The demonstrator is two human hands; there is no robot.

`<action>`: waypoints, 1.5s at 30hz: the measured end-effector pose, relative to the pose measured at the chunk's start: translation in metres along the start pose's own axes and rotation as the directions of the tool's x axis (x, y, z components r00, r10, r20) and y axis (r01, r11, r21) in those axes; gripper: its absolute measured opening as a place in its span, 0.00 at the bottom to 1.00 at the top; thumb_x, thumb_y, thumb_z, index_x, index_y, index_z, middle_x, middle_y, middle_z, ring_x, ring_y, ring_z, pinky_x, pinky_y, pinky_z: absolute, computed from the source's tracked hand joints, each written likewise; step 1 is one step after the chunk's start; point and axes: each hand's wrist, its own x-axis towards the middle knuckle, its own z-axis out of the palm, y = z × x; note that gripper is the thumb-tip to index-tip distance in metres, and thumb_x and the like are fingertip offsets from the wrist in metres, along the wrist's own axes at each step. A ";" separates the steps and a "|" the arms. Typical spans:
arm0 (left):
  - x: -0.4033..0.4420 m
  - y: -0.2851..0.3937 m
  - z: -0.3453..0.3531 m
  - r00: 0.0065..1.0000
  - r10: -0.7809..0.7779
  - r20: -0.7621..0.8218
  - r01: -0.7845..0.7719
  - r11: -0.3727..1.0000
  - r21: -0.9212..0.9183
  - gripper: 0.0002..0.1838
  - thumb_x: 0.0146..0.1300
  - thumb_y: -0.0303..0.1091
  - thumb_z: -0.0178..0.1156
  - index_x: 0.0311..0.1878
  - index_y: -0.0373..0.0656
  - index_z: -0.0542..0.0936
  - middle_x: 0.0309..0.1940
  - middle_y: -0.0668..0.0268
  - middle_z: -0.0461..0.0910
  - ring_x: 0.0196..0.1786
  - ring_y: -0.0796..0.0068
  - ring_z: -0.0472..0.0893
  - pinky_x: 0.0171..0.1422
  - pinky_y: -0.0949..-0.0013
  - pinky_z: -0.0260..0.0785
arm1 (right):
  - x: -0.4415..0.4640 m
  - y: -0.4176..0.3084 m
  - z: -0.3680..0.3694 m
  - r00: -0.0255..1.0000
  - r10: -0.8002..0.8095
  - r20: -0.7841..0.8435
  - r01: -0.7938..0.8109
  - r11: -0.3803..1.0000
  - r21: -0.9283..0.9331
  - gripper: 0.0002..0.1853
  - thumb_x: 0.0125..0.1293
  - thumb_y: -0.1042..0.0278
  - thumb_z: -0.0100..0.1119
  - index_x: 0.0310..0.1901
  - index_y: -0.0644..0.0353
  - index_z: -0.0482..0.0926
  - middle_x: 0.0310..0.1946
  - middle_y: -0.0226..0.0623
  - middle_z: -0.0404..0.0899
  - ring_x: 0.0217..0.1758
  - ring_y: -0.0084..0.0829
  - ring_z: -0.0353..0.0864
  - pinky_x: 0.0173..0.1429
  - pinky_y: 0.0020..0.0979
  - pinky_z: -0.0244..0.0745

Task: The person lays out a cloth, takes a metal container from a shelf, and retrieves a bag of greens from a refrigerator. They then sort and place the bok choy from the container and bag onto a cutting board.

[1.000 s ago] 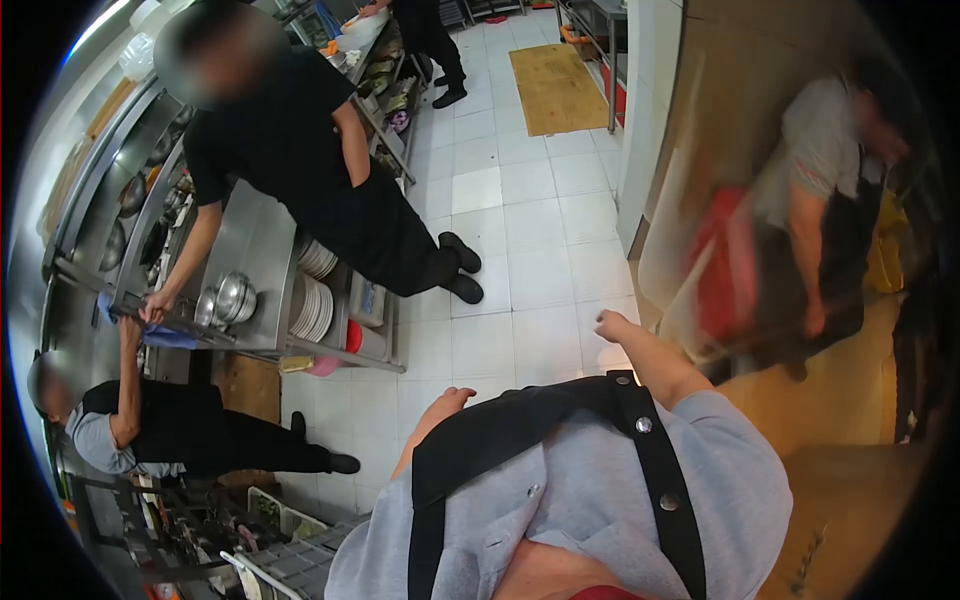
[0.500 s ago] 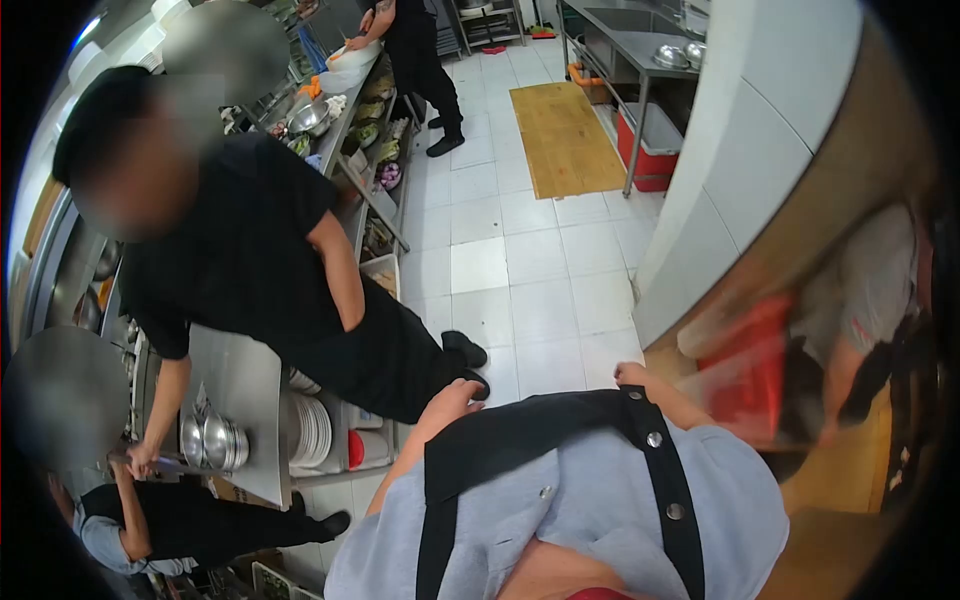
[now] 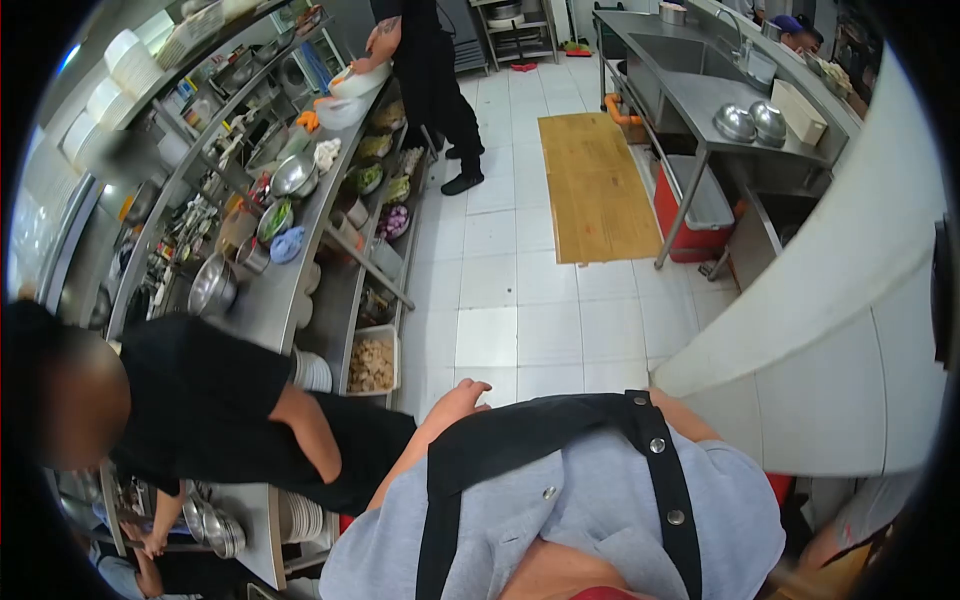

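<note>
Low in the centre, my left hand point(image 3: 466, 396) hangs in front of the black apron point(image 3: 540, 425), above the white floor tiles. Its fingers are loosely spread and hold nothing. Nearest to it is the dark trouser leg of a person in black point(image 3: 215, 400) at the lower left. That person has one arm bent at the hip and the other reaching down to a rail. My right hand is hidden; only part of the right arm shows beside the apron strap.
A steel counter point(image 3: 265, 310) with bowls and food runs along the left. Another person point(image 3: 430, 80) stands beyond it. Cardboard point(image 3: 598, 190) lies on the floor near a red bin point(image 3: 690, 215) and a steel sink table point(image 3: 685, 100). A white curved wall point(image 3: 800, 320) rises at right.
The view has moved forward along the aisle. The person in black and the plates have shifted down and left. My right hand has gone out of sight, and more of the sink table shows.
</note>
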 end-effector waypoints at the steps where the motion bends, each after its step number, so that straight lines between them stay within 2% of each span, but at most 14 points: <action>1: 0.018 0.001 -0.009 1.000 -0.003 0.015 0.004 0.999 -0.049 0.20 0.59 0.34 0.61 0.55 0.41 0.74 0.45 0.51 0.75 0.50 0.50 0.77 0.54 0.57 0.71 | 0.013 -0.010 -0.038 0.998 -0.036 -0.051 0.037 0.999 0.019 0.11 0.49 0.67 0.60 0.36 0.56 0.83 0.37 0.45 0.83 0.43 0.43 0.82 0.47 0.40 0.77; 5: 0.087 -0.003 -0.044 1.000 -0.024 0.017 0.026 0.995 -0.098 0.20 0.59 0.35 0.61 0.55 0.42 0.74 0.46 0.53 0.76 0.50 0.53 0.77 0.54 0.58 0.71 | 0.076 -0.072 -0.165 0.975 -0.070 -0.209 0.130 0.948 0.291 0.12 0.52 0.68 0.61 0.39 0.59 0.81 0.25 0.39 0.81 0.28 0.30 0.81 0.32 0.33 0.77; 7: 0.125 -0.018 -0.055 0.999 -0.042 -0.002 0.042 0.998 -0.057 0.20 0.58 0.36 0.62 0.55 0.45 0.75 0.46 0.55 0.77 0.50 0.56 0.78 0.53 0.59 0.71 | 0.094 -0.106 -0.224 0.975 -0.088 -0.205 0.164 0.906 0.391 0.13 0.52 0.70 0.60 0.42 0.60 0.80 0.26 0.37 0.81 0.28 0.28 0.81 0.33 0.32 0.77; 10: 0.191 -0.042 -0.078 0.991 -0.133 0.014 0.133 0.991 0.022 0.21 0.58 0.37 0.62 0.54 0.45 0.75 0.46 0.56 0.77 0.49 0.56 0.78 0.52 0.59 0.72 | 0.141 -0.128 -0.277 0.970 -0.097 -0.223 0.188 0.882 0.433 0.13 0.51 0.68 0.60 0.40 0.57 0.81 0.34 0.44 0.83 0.40 0.42 0.82 0.44 0.38 0.77; 11: 0.212 -0.045 -0.091 0.989 -0.145 0.018 0.145 0.989 0.006 0.20 0.59 0.36 0.62 0.54 0.41 0.76 0.45 0.52 0.77 0.50 0.53 0.77 0.53 0.59 0.71 | 0.157 -0.128 -0.286 0.940 -0.165 -0.298 0.258 0.916 0.308 0.12 0.53 0.69 0.59 0.41 0.58 0.81 0.30 0.42 0.82 0.34 0.33 0.83 0.40 0.34 0.77; 12: 0.235 -0.052 -0.102 0.990 -0.139 0.024 0.139 0.990 0.007 0.20 0.59 0.36 0.62 0.54 0.41 0.76 0.45 0.52 0.77 0.50 0.53 0.77 0.53 0.59 0.71 | 0.183 -0.120 -0.287 0.941 -0.157 -0.299 0.252 0.916 0.313 0.12 0.53 0.69 0.59 0.41 0.58 0.81 0.30 0.42 0.82 0.34 0.33 0.83 0.40 0.34 0.77; 14: 0.282 -0.063 -0.125 0.995 -0.075 -0.059 0.073 0.997 -0.022 0.21 0.57 0.39 0.63 0.54 0.45 0.76 0.46 0.55 0.77 0.47 0.54 0.79 0.51 0.58 0.72 | 0.220 -0.098 -0.288 0.941 -0.204 -0.271 0.215 0.976 0.011 0.13 0.51 0.66 0.60 0.40 0.57 0.82 0.34 0.45 0.83 0.38 0.41 0.83 0.42 0.39 0.77; 16: 0.328 -0.058 -0.162 0.998 -0.010 -0.054 0.010 1.000 -0.004 0.21 0.58 0.38 0.62 0.54 0.44 0.75 0.45 0.53 0.77 0.48 0.52 0.78 0.52 0.58 0.72 | 0.222 -0.081 -0.307 0.991 -0.123 -0.059 0.117 0.989 -0.091 0.14 0.52 0.69 0.58 0.42 0.55 0.83 0.42 0.45 0.82 0.46 0.44 0.81 0.51 0.39 0.76; 26: 0.578 -0.079 -0.263 0.987 0.107 0.118 -0.112 0.993 0.038 0.26 0.53 0.30 0.65 0.57 0.43 0.73 0.48 0.51 0.74 0.50 0.50 0.76 0.54 0.58 0.71 | 0.306 -0.011 -0.370 0.926 0.350 0.144 -0.342 0.937 -0.080 0.13 0.50 0.71 0.61 0.40 0.57 0.85 0.48 0.47 0.80 0.53 0.43 0.80 0.55 0.38 0.75; 28: 0.621 -0.073 -0.277 0.990 0.101 0.098 -0.098 0.995 -0.032 0.24 0.53 0.30 0.65 0.56 0.43 0.73 0.48 0.52 0.74 0.49 0.50 0.77 0.54 0.57 0.71 | 0.330 -0.002 -0.390 0.944 0.329 0.011 -0.327 0.942 -0.078 0.12 0.52 0.68 0.59 0.38 0.59 0.85 0.43 0.47 0.82 0.48 0.43 0.81 0.51 0.40 0.76; 37: 0.782 -0.057 -0.367 0.997 0.042 0.062 -0.037 0.997 -0.074 0.21 0.59 0.36 0.61 0.54 0.39 0.74 0.47 0.51 0.76 0.49 0.53 0.78 0.54 0.58 0.71 | 0.561 -0.053 -0.649 0.993 0.115 -0.038 -0.104 0.970 0.219 0.13 0.54 0.64 0.57 0.38 0.60 0.84 0.38 0.46 0.83 0.42 0.43 0.82 0.46 0.41 0.76; 38: 0.798 -0.057 -0.378 0.998 0.011 0.060 -0.006 0.996 -0.087 0.21 0.59 0.36 0.61 0.54 0.39 0.74 0.47 0.51 0.76 0.49 0.53 0.78 0.54 0.58 0.71 | 0.595 -0.062 -0.676 0.989 0.006 -0.148 0.027 0.975 0.219 0.14 0.56 0.59 0.55 0.37 0.59 0.83 0.32 0.44 0.83 0.33 0.42 0.82 0.40 0.40 0.76; 39: 0.815 -0.058 -0.389 0.999 -0.034 0.033 0.037 0.995 -0.095 0.21 0.60 0.36 0.61 0.55 0.39 0.74 0.47 0.51 0.76 0.49 0.53 0.78 0.54 0.59 0.71 | 0.623 -0.080 -0.716 0.988 -0.044 -0.147 0.057 0.995 0.086 0.17 0.55 0.56 0.60 0.42 0.56 0.82 0.35 0.46 0.83 0.37 0.43 0.82 0.43 0.40 0.77; 45: 0.905 -0.120 -0.415 0.974 -0.221 0.048 0.224 0.973 -0.058 0.21 0.59 0.36 0.62 0.55 0.43 0.74 0.46 0.52 0.76 0.48 0.53 0.78 0.53 0.59 0.71 | 0.730 -0.193 -0.888 0.984 -0.086 -0.158 0.148 0.889 0.433 0.14 0.57 0.59 0.60 0.40 0.59 0.81 0.32 0.43 0.83 0.32 0.38 0.82 0.36 0.37 0.76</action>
